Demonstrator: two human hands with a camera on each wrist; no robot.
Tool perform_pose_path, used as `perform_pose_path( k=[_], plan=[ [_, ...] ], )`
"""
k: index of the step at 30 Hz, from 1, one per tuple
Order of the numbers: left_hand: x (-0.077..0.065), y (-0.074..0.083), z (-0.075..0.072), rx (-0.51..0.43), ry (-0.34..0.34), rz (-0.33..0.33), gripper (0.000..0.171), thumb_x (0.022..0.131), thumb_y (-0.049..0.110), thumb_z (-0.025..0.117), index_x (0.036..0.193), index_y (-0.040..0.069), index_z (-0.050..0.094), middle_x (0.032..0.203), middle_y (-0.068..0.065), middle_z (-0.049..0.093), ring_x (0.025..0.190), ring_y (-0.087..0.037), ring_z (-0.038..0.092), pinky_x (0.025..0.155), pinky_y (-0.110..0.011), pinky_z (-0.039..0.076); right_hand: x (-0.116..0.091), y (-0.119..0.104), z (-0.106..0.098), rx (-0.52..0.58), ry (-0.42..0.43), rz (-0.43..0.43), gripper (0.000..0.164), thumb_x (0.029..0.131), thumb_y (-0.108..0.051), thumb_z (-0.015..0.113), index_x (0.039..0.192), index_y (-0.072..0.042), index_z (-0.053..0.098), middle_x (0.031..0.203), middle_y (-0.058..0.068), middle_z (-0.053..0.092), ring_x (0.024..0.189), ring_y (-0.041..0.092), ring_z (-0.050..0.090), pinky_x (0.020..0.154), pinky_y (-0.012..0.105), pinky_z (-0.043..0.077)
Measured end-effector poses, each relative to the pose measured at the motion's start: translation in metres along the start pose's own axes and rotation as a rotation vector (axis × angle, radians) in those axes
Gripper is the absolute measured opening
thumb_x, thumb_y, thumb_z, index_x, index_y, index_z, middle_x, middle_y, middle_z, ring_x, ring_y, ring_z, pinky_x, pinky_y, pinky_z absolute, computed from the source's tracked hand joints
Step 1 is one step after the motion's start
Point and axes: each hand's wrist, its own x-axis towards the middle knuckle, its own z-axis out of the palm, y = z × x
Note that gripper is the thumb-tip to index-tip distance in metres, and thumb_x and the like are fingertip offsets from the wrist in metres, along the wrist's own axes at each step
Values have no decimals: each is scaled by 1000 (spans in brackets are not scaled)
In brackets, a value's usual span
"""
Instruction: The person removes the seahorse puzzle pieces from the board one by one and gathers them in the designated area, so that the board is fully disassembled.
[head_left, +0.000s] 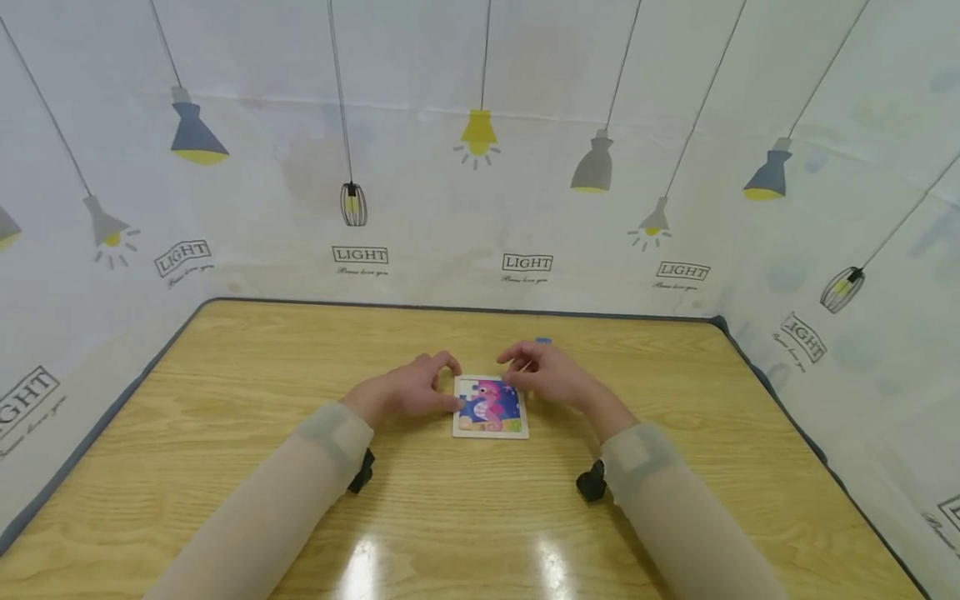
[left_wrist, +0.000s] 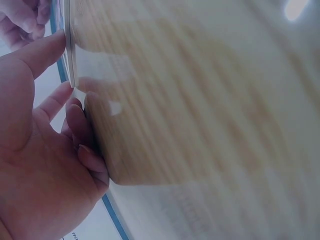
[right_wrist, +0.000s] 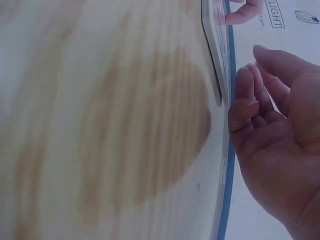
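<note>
A small square jigsaw puzzle (head_left: 491, 408) with a white frame lies flat on the table. Its picture is a pink seahorse on blue, with a pale patch at the upper left. My left hand (head_left: 416, 387) holds the frame at its left side: the thumb touches the left edge and the index finger reaches the far left corner. In the left wrist view, the board (left_wrist: 70, 45) shows edge-on against that thumb. Over the far right corner is my right hand (head_left: 551, 375), fingers loosely bent. The right wrist view shows nothing between the fingers of this hand (right_wrist: 280, 115).
A small blue piece (head_left: 543, 341) lies just beyond my right hand, partly hidden by it. The wooden table (head_left: 480, 508) has a dark edge, and a white cloth wall (head_left: 420, 125) printed with lamps stands behind it and at both sides.
</note>
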Motion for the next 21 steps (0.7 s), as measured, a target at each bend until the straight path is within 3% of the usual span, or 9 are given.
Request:
perform_pose_path(
  k=[9, 16, 21],
  plan=[
    [1, 2, 1, 7, -3, 19, 51, 105, 48, 69, 147, 25, 51, 124, -12, 55, 113, -29, 57, 105, -52, 48, 2, -4, 11, 18, -83, -4, 35, 104, -18, 75, 138, -14, 68, 113, 7, 68, 102, 22, 60, 89, 32, 49],
    [0, 1, 0, 13, -5, 10, 52, 104, 50, 68, 147, 26, 51, 122, -11, 54, 111, -28, 56, 101, -49, 47, 4, -9, 14, -82, -146, 1, 35, 105, -27, 76, 139, -25, 67, 111, 4, 67, 99, 21, 59, 90, 35, 47],
    [1, 2, 0, 7, -1, 8, 52, 105, 49, 69, 148, 25, 50, 120, -11, 54, 109, -27, 56, 98, -47, 46, 6, -11, 17, -111, -170, 8, 30, 106, -27, 75, 135, -27, 68, 109, 4, 64, 100, 21, 57, 91, 36, 46]
  ],
)
